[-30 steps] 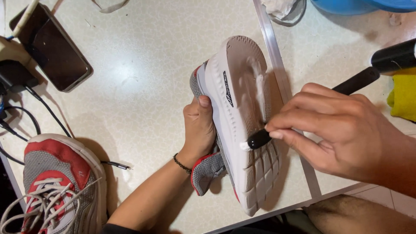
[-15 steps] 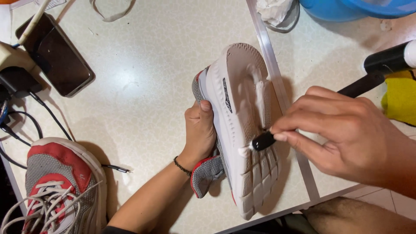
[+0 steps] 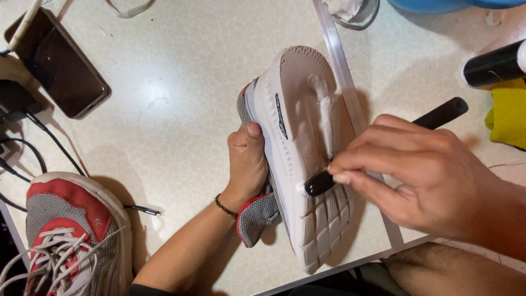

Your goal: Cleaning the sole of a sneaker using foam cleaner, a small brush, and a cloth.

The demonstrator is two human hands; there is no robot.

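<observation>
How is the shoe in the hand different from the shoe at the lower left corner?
The held shoe is turned sole-up, gripped by the left hand, while the right hand presses a black brush against its white sole. The other shoe rests on the table, laces up, untouched. Both are grey and red.

- A home work table (image 3: 164,82), pale and speckled.
- Household clutter: a phone (image 3: 57,66) with cables (image 3: 33,148), a spare sneaker (image 3: 66,230), a yellow cloth (image 3: 507,115), a blue basin (image 3: 438,4).

brush (image 3: 323,181): slid down sole (image 3: 307,148) | foam streak (image 3: 324,118): longer
</observation>
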